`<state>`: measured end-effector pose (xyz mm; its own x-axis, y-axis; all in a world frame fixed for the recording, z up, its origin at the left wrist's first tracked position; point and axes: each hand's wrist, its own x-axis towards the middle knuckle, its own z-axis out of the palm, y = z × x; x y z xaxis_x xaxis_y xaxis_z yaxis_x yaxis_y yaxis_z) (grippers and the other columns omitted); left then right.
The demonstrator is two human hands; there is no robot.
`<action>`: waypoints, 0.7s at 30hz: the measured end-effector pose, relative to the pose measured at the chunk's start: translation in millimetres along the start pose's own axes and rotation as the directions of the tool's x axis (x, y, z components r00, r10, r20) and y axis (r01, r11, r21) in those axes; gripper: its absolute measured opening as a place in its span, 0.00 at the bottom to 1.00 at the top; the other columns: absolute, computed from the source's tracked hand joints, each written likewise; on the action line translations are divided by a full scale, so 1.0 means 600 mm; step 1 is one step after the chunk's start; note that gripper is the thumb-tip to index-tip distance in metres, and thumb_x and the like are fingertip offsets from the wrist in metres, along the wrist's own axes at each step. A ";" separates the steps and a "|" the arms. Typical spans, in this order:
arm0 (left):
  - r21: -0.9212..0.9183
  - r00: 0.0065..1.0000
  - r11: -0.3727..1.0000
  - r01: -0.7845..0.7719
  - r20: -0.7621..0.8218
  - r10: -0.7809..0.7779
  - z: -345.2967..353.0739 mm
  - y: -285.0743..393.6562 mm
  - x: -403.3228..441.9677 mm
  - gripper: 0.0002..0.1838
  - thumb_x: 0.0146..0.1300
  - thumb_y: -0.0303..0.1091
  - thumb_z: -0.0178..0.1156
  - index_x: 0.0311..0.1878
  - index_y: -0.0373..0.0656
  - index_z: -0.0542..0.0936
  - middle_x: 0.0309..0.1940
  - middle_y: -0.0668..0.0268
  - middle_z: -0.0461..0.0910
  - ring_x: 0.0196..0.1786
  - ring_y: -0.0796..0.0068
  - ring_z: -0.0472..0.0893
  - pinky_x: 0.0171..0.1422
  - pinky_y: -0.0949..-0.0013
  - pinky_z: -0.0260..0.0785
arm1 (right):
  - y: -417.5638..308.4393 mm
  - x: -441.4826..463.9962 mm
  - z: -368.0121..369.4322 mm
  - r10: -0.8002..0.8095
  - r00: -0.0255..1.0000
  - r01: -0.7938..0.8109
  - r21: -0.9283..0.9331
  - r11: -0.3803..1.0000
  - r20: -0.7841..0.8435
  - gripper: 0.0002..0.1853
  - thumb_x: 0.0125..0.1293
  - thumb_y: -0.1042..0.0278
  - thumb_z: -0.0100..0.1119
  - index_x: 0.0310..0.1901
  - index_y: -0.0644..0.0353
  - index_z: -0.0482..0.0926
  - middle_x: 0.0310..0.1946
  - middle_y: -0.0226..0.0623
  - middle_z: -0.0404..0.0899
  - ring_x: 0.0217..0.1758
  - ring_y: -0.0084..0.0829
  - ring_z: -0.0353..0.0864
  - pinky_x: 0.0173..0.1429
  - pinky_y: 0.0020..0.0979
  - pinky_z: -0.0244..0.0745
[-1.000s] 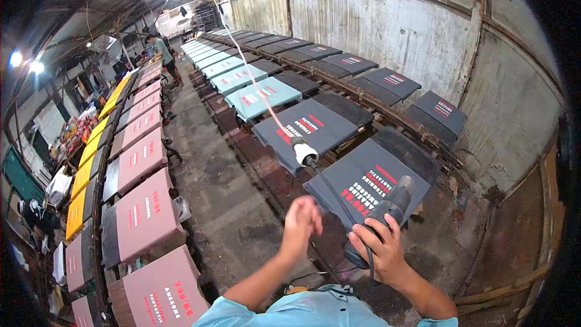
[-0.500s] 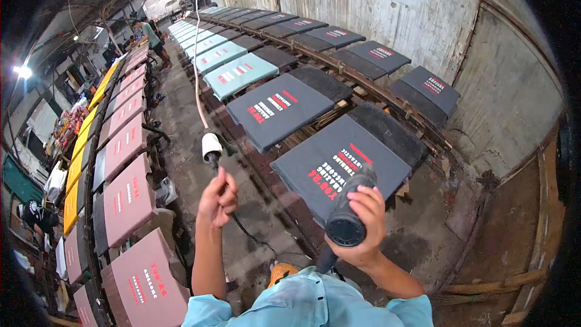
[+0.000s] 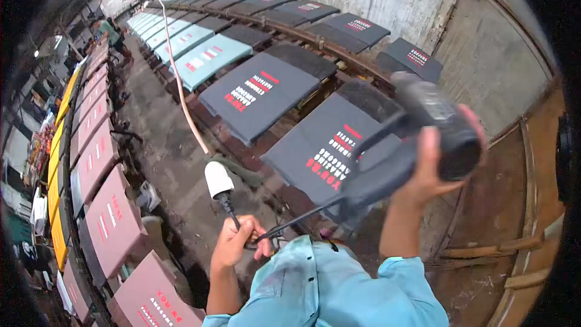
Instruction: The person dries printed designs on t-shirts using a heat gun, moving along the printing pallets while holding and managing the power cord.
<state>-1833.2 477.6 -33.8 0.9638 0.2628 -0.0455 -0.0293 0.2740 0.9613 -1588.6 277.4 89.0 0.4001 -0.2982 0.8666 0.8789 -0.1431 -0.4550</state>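
Observation:
My right hand (image 3: 426, 169) grips a black hair dryer (image 3: 439, 124) at the right, fingers around its barrel. The dryer's handle slants down toward the middle, and its black cord (image 3: 308, 214) runs taut to my left hand (image 3: 239, 243). My left hand is closed on that cord in front of my shirt. Just above it hangs a white socket (image 3: 216, 179) on a pale cable (image 3: 181, 100), with a black plug in it. Behind the dryer, a dark grey printed fabric panel (image 3: 302, 160) lies on a board, partly covered by the handle.
Rows of boards carry printed panels: dark grey (image 3: 257, 94), light blue (image 3: 206, 60), pink (image 3: 115, 221) and yellow (image 3: 53, 209). A narrow aisle (image 3: 160, 145) runs between the rows. A person (image 3: 112, 35) stands far down it. A wall (image 3: 393, 0) closes the right side.
My right hand has lifted the hair dryer up and to the right, turning its handle toward the left. My left hand has come lower, closer to my body. The view has shifted.

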 end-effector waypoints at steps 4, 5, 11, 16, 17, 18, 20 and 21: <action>0.126 0.977 0.991 0.047 -0.212 -0.019 -0.080 -0.002 -0.002 0.24 0.79 0.45 0.46 0.30 0.37 0.74 0.20 0.60 0.79 0.18 0.76 0.77 0.22 0.74 0.65 | 0.053 0.059 -0.058 0.276 0.954 -0.266 0.098 0.959 -0.112 0.21 0.60 0.72 0.66 0.55 0.67 0.76 0.47 0.43 0.79 0.45 0.33 0.80 0.52 0.33 0.79; 0.143 0.960 0.986 0.081 -0.277 -0.038 -0.101 -0.007 0.003 0.24 0.79 0.46 0.46 0.30 0.37 0.74 0.19 0.62 0.78 0.18 0.76 0.77 0.22 0.74 0.65 | 0.086 0.067 -0.075 0.292 0.941 -0.286 0.057 0.956 -0.171 0.21 0.61 0.71 0.65 0.55 0.67 0.76 0.48 0.43 0.79 0.46 0.33 0.80 0.53 0.32 0.77; 0.185 0.901 0.982 -0.033 -0.419 0.109 -0.095 -0.035 0.051 0.14 0.79 0.40 0.47 0.36 0.42 0.68 0.21 0.70 0.71 0.22 0.84 0.68 0.25 0.76 0.60 | 0.195 0.023 -0.109 0.348 0.784 -0.335 -0.121 0.934 0.514 0.25 0.54 0.69 0.70 0.55 0.65 0.76 0.51 0.41 0.79 0.55 0.33 0.77 0.64 0.37 0.69; 0.372 0.872 0.928 0.010 -0.457 0.174 -0.092 -0.056 0.087 0.12 0.79 0.40 0.47 0.41 0.42 0.67 0.22 0.70 0.70 0.22 0.83 0.67 0.25 0.75 0.59 | 0.230 -0.109 -0.053 0.528 0.417 -0.690 -0.121 0.714 0.740 0.35 0.45 0.73 0.74 0.57 0.63 0.72 0.54 0.41 0.77 0.62 0.36 0.75 0.69 0.39 0.67; 0.411 0.873 0.911 0.001 -0.445 0.200 -0.092 -0.061 0.087 0.11 0.79 0.40 0.46 0.42 0.43 0.67 0.22 0.70 0.70 0.21 0.84 0.65 0.24 0.76 0.57 | 0.237 -0.124 -0.055 0.553 0.382 -0.705 -0.153 0.692 0.740 0.35 0.44 0.74 0.75 0.57 0.63 0.72 0.54 0.41 0.77 0.62 0.36 0.75 0.69 0.39 0.67; 0.396 0.890 0.918 0.035 -0.430 0.151 -0.096 -0.059 0.088 0.11 0.79 0.40 0.46 0.42 0.43 0.67 0.22 0.70 0.70 0.21 0.84 0.66 0.25 0.76 0.58 | 0.242 -0.134 -0.054 0.572 0.352 -0.716 -0.180 0.675 0.741 0.35 0.44 0.75 0.75 0.57 0.63 0.71 0.54 0.41 0.77 0.63 0.36 0.75 0.70 0.39 0.67; 0.359 0.913 0.927 0.103 -0.405 0.055 -0.102 -0.052 0.086 0.12 0.79 0.41 0.47 0.41 0.42 0.67 0.22 0.69 0.71 0.22 0.82 0.68 0.27 0.75 0.61 | 0.238 -0.154 -0.058 0.529 0.293 -0.739 -0.162 0.654 0.797 0.34 0.44 0.77 0.73 0.57 0.64 0.71 0.54 0.41 0.76 0.62 0.35 0.75 0.69 0.39 0.67; 0.368 0.918 0.926 0.089 -0.390 0.067 -0.100 -0.057 0.089 0.13 0.79 0.41 0.47 0.41 0.42 0.67 0.22 0.69 0.71 0.23 0.82 0.69 0.28 0.74 0.62 | 0.240 -0.161 -0.061 0.505 0.278 -0.746 -0.148 0.650 0.817 0.34 0.44 0.78 0.72 0.57 0.63 0.71 0.55 0.41 0.76 0.62 0.35 0.75 0.69 0.39 0.67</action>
<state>-1796.6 537.8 -85.2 0.7797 0.6205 -0.0834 0.1558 -0.0632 0.9858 -1510.4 251.0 -67.6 0.7674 0.6160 0.1780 0.2340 -0.0105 -0.9722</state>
